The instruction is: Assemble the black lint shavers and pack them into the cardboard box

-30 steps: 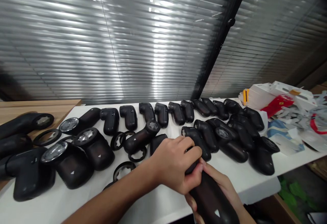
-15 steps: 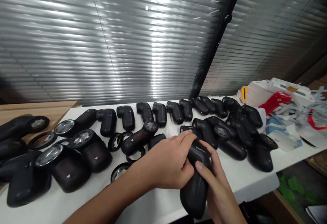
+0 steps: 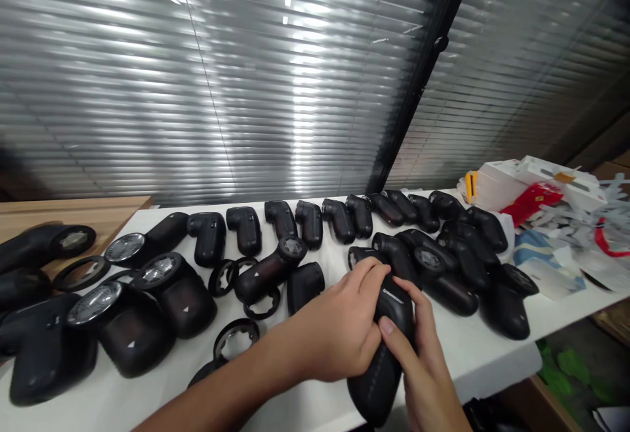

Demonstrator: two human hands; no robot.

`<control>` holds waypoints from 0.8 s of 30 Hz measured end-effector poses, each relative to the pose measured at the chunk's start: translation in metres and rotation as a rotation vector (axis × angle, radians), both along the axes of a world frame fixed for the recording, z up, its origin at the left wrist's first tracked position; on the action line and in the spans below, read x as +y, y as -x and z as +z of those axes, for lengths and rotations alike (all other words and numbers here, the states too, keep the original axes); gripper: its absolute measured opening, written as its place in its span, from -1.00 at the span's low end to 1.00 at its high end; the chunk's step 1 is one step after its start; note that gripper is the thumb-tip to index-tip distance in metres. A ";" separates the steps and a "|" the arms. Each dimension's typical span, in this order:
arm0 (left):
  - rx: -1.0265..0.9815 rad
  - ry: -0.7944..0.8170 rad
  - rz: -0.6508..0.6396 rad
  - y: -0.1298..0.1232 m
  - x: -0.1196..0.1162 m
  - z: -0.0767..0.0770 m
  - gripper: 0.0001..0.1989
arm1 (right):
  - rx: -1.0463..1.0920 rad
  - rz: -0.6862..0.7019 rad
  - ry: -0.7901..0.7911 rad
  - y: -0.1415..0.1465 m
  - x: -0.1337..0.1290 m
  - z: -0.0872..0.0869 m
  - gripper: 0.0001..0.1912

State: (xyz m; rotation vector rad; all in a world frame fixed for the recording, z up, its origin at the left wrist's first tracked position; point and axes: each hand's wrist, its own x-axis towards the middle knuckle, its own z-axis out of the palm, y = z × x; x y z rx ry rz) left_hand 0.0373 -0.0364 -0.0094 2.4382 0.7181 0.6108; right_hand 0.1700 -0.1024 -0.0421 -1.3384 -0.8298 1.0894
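Both my hands are closed on one black handheld device (image 3: 377, 383), a smooth angled body with small pale lettering near its top. My left hand (image 3: 339, 324) reaches across from the left and wraps over the device's head end, which its fingers hide. My right hand (image 3: 420, 353) grips the body from the right, the thumb lying along its near face. Just behind my left hand lie another black device (image 3: 304, 285) and a black ring (image 3: 263, 304). To the left, a similar device (image 3: 270, 271) shows a round clear face and a small white triangle.
Rows of similar devices (image 3: 209, 238) cover the white table (image 3: 305, 406). Black rings (image 3: 236, 340) lie among them. Plastic wrapping (image 3: 600, 248), white boxes (image 3: 506, 182) and a red item (image 3: 534, 201) crowd the right end. Blinds (image 3: 256, 90) stand behind.
The held device has turned slightly and shifted a little in my hands, its lettering now higher on the right. My left hand has moved slightly right and the view has shifted a little.
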 end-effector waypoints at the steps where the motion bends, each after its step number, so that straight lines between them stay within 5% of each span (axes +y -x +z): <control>1: 0.001 0.001 -0.001 -0.001 -0.001 0.000 -0.40 | -0.022 -0.001 0.000 -0.001 0.000 0.000 -0.39; 10: -0.056 -0.011 0.019 -0.004 -0.006 0.002 -0.38 | -0.033 0.014 0.029 -0.007 -0.004 0.001 -0.36; 17: -0.161 0.197 -0.012 0.006 0.002 0.016 -0.51 | 0.336 0.123 0.092 -0.020 -0.001 0.002 -0.30; 24: -0.501 0.106 0.176 -0.009 -0.003 -0.005 -0.86 | 0.427 0.307 0.187 -0.014 -0.003 0.008 -0.17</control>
